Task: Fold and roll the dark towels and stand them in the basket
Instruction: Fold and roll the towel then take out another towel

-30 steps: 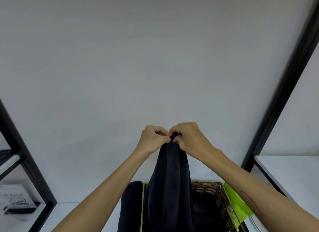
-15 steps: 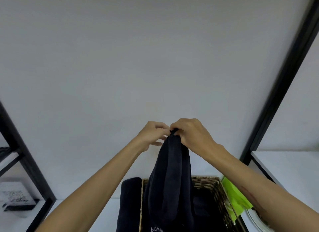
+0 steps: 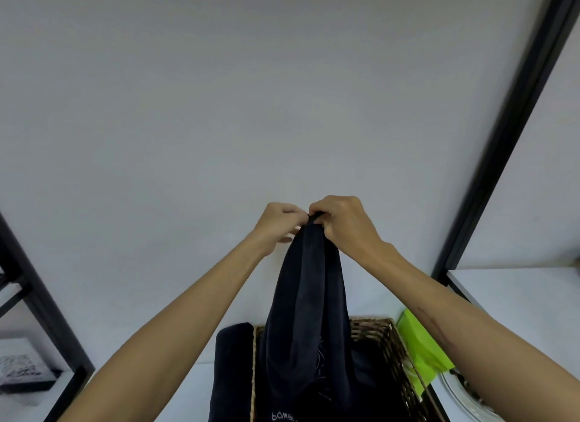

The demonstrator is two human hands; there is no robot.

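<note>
— Where is the towel?

— Up in front of me, against the white wall (image 3: 219, 107). My right hand (image 3: 343, 222) has its grip clamped on the top edge of the dark towel (image 3: 309, 311); my left hand (image 3: 277, 222) pinches the same edge just beside it. The cloth hangs down bunched, its lower part dropping into the basket (image 3: 394, 352).

— What is in the basket?

— A woven wicker basket on the white table (image 3: 175, 390), open on top. The hanging towel fills most of what I can see inside; more dark cloth shows at the bottom, with white lettering near the frame edge, only partly readable. A second dark towel (image 3: 232, 368) stands outside, touching its left wall.

— Anything else near?

— A green cloth (image 3: 420, 346) just to the right of the basket, and a white plate (image 3: 458, 399) beyond it.
</note>
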